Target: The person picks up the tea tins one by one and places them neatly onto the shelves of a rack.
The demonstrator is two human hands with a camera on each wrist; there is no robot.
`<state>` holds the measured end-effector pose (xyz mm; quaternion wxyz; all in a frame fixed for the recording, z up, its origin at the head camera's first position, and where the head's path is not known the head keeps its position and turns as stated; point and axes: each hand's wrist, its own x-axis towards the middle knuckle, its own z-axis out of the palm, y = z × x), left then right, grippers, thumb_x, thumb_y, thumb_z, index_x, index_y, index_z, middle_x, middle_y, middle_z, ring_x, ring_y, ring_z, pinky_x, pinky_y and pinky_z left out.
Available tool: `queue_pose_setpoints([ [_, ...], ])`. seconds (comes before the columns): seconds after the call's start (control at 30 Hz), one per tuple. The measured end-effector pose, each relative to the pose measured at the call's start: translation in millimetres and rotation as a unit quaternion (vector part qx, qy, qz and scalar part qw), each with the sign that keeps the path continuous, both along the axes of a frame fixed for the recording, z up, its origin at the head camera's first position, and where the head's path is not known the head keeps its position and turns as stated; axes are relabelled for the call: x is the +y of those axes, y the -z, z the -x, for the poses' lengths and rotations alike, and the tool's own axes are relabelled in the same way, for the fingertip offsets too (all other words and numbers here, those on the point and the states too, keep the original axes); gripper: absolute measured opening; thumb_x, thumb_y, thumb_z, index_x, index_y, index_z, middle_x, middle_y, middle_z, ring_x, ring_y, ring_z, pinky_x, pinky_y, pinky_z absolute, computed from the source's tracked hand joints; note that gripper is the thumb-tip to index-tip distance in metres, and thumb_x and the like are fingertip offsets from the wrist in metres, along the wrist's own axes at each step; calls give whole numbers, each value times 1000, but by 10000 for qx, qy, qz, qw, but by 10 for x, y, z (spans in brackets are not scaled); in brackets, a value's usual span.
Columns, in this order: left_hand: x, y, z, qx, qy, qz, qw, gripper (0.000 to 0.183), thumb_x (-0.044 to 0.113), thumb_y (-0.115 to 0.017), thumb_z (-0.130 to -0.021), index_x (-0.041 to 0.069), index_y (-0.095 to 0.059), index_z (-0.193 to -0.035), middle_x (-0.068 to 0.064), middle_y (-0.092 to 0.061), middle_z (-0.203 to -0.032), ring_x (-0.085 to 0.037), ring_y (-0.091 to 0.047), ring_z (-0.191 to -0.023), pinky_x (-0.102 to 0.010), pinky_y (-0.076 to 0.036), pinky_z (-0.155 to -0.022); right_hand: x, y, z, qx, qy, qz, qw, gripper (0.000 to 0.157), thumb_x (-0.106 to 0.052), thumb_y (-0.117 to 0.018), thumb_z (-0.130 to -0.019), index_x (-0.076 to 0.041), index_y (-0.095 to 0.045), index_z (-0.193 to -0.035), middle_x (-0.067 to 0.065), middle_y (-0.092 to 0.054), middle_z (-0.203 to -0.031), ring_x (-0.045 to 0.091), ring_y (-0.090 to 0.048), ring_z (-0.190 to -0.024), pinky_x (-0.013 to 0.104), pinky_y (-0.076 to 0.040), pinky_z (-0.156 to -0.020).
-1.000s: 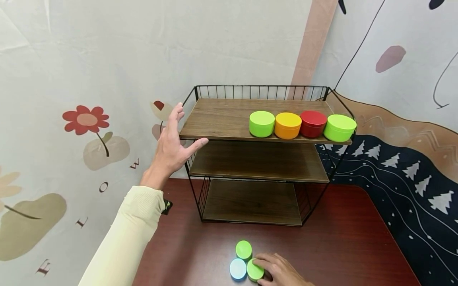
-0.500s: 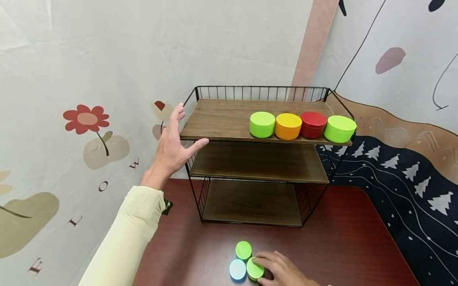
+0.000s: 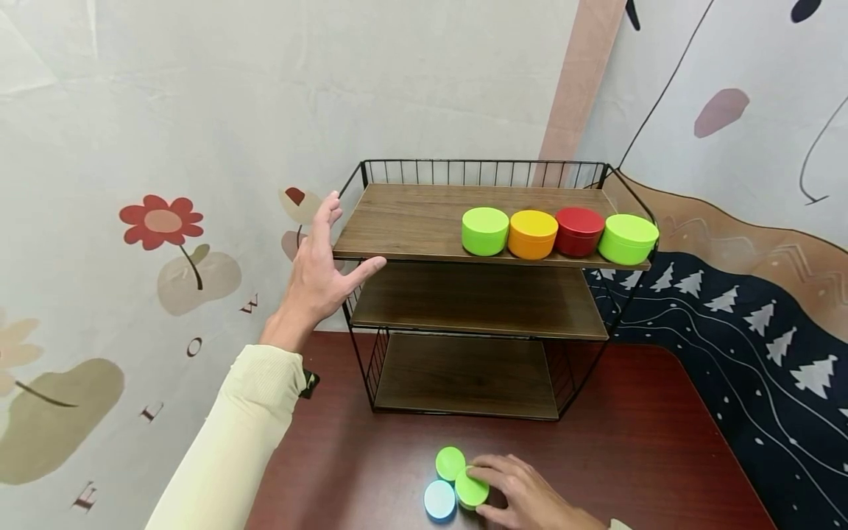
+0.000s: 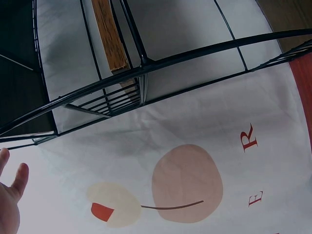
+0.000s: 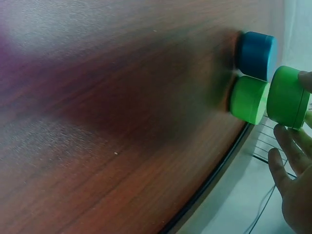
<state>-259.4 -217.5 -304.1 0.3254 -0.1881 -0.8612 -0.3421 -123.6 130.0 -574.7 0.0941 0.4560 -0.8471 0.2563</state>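
Observation:
My right hand [image 3: 520,489] grips a green round lidded jar [image 3: 472,489] between thumb and fingers. The right wrist view shows that green jar [image 5: 287,97] nearer the camera than a second green jar [image 5: 249,99] and a blue jar [image 5: 256,55] on the table. In the head view the standing green jar [image 3: 450,463] and the light-blue-lidded jar [image 3: 440,500] sit just left of the held one. My left hand [image 3: 316,272] is at the left end of the shelf rack [image 3: 411,221], fingers straight and thumb spread toward the top board's front corner.
A green jar [image 3: 486,231], a yellow jar [image 3: 533,235], a red jar [image 3: 579,231] and another green jar [image 3: 629,239] stand in a row on the top board's right front. Two lower boards lie below, on the red-brown table [image 3: 636,442]. A printed cloth [image 3: 464,81] hangs behind.
The green jar in my right hand has risen slightly from its place beside the other two, the hand moving up with it. My left hand has stayed where it was.

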Motion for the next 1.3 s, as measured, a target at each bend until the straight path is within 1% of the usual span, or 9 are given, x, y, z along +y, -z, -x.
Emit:
queue_pose_setpoints([
  [0.23,-4,-2,-9,-24,-22,7,10000,102,49,-80,-81,21,-20,-158,5,-28,-161,-18,-36,-143,-56,-32,-110,-25,-119,18,-16,-52,-3,10000,47,-35,-82,-83,-16,-68,-124,-1,-65,-123,11,-63,-110,55,-55,-78],
  [0.33,-6,-2,-10,-35,-22,16,10000,102,48,-80,-81,21,-20,-158,4,-28,-161,-18,-36,-143,-56,-32,-110,-34,-175,36,34,-112,53,9999,48,-34,-82,-83,-15,-68,-124,-1,-65,-124,11,-63,-111,52,-56,-78],
  [0.53,-9,-5,-15,-72,-33,33,10000,101,47,-80,-81,21,-20,-158,3,-29,-161,-18,-35,-143,-56,-32,-110,-46,-288,83,440,-246,202,9985,48,-35,-82,-82,-15,-68,-123,-2,-65,-123,11,-62,-110,41,-55,-80],
  [0.67,-10,-7,-18,-90,-31,23,10000,102,48,-80,-81,20,-20,-158,2,-29,-161,-19,-35,-143,-57,-32,-109,-52,-373,118,646,-398,381,9964,47,-33,-82,-82,-13,-68,-122,0,-65,-122,11,-62,-108,31,-52,-82],
  [0.73,-9,-8,-18,-76,-24,26,10000,101,48,-80,-81,18,-20,-157,2,-29,-161,-19,-36,-143,-57,-32,-109,-53,-415,137,729,-479,467,9951,48,-32,-83,-81,-12,-68,-122,1,-65,-121,11,-62,-108,29,-52,-83],
  [0.83,-7,-11,-17,-59,-22,37,10000,101,49,-79,-81,18,-21,-157,3,-29,-161,-19,-36,-143,-57,-32,-109,-54,-471,163,828,-546,560,9935,50,-29,-85,-78,-11,-68,-121,1,-65,-121,11,-62,-107,28,-51,-84],
  [1.0,-4,-16,-17,-44,-5,42,10000,101,50,-79,-81,18,-21,-157,4,-29,-161,-19,-36,-143,-58,-32,-109,-58,-553,177,703,-502,604,9944,52,-28,-87,-75,-13,-68,-121,-2,-64,-122,9,-61,-109,27,-50,-86],
  [1.1,-6,-15,-16,-35,4,43,10000,101,49,-79,-81,18,-21,-157,3,-29,-161,-19,-36,-143,-58,-32,-109,-65,-606,187,732,-549,634,9938,51,-29,-86,-77,-13,-68,-122,0,-64,-123,11,-62,-109,27,-51,-85],
  [1.3,-11,-15,-20,-56,-7,50,10000,101,49,-79,-81,19,-20,-158,4,-29,-161,-19,-36,-143,-57,-32,-109,-82,-736,214,967,-740,726,9899,50,-30,-83,-81,-13,-66,-124,1,-64,-123,13,-62,-107,29,-51,-87],
])
